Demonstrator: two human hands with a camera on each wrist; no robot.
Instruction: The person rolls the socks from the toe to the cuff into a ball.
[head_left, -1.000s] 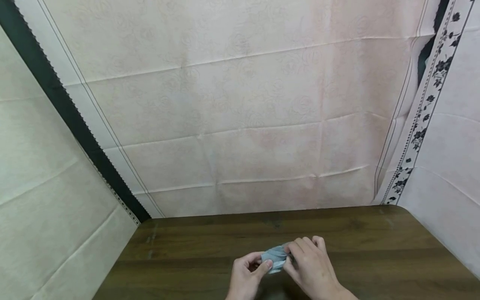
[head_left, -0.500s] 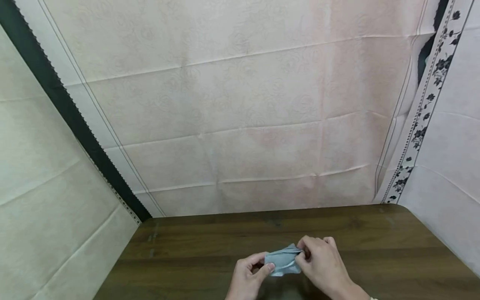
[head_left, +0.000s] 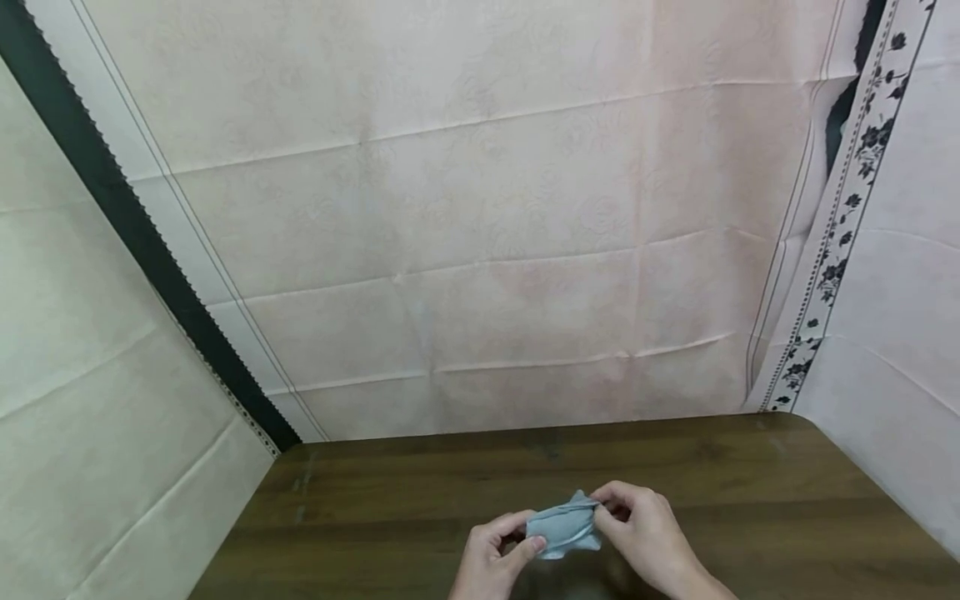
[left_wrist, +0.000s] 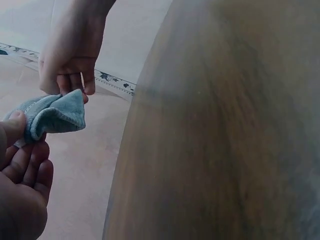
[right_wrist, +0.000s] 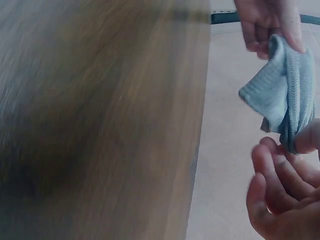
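Note:
A small light blue knitted sock [head_left: 564, 527], bunched and folded, is held up above the table between both hands. My left hand [head_left: 491, 557] pinches its left end between thumb and fingers. At its right upper corner, my right hand [head_left: 651, 537] pinches the fabric with thumb and fingertips. Ribbed knit and a folded edge show on the sock [left_wrist: 55, 117] in the left wrist view. Seen from the right wrist, the sock [right_wrist: 285, 90] hangs in layered folds, with a loose corner sticking out to the left. The fabric under the thumbs is hidden.
The brown wood-grain table [head_left: 375, 483] lies below the hands. Behind it hangs a pale creased cloth [head_left: 480, 317], with more cloth panels on the left [head_left: 112, 400] and right [head_left: 885, 400]. A dark strip [head_left: 150, 242] shows at the left gap.
My right hand has moved right, away from the left hand, and the sock is spread wider between them. The left hand has shifted only slightly. The head view has tilted a little.

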